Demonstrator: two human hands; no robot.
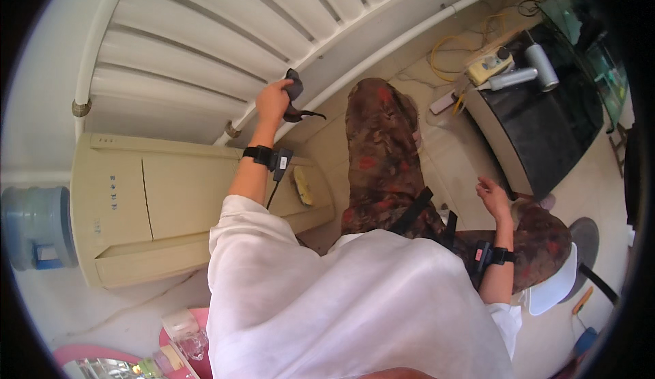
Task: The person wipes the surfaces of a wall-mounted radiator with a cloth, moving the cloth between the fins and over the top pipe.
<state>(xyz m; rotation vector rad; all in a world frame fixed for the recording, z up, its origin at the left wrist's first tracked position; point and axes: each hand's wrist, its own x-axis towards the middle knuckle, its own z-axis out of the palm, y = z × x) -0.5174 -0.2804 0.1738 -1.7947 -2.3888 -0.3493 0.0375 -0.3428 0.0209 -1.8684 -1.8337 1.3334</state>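
My left hand (273, 103) is shut on a dark, limp piece, apparently black cloth (293, 85), against the lower edge of a white radiator (204, 56). A thin dark tail (306, 115) hangs from it beside the white pipe (358, 82). What lies under the palm is hidden. My right hand (494, 199) hovers over my leg area with its fingers loosely bent and apart, and nothing shows in it. Close by is a black-topped box (542, 123). Both wrists wear black straps with small devices.
A cream water dispenser (179, 195) and a blue water bottle (38, 228) are at left. Silver cylinders (542, 67), a yellow device (490, 67) and a power strip (443, 102) sit at the box, with cables (445, 54) behind. A round dark base (586, 241) stands at right.
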